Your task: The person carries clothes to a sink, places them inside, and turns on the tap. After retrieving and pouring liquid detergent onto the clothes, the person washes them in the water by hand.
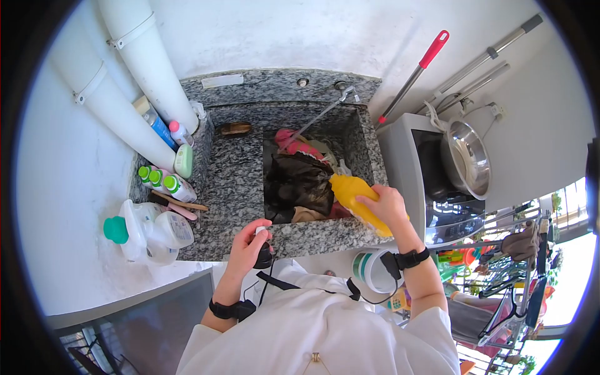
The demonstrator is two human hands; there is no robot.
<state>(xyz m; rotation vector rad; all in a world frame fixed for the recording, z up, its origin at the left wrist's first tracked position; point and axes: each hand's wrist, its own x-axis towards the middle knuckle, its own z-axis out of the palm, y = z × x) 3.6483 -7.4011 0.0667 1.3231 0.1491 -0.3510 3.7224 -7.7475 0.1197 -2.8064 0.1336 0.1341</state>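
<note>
My right hand is wrapped round a yellow bottle, tilted over the sink's front right side with its neck pointing at the clothes. Under that neck lies a dark, wet-looking garment in the stone sink. Pink cloth bunches at the back of the basin, and a beige piece shows near the front. At the sink's front edge, the fingers of my left hand are closed on a small white cap. A black round object sits against that hand; its kind is unclear.
A metal tap reaches over the basin. Several bottles and white jugs line the left side, with a brush on the ledge. A washing machine carrying a steel basin stands right; a white bucket is below.
</note>
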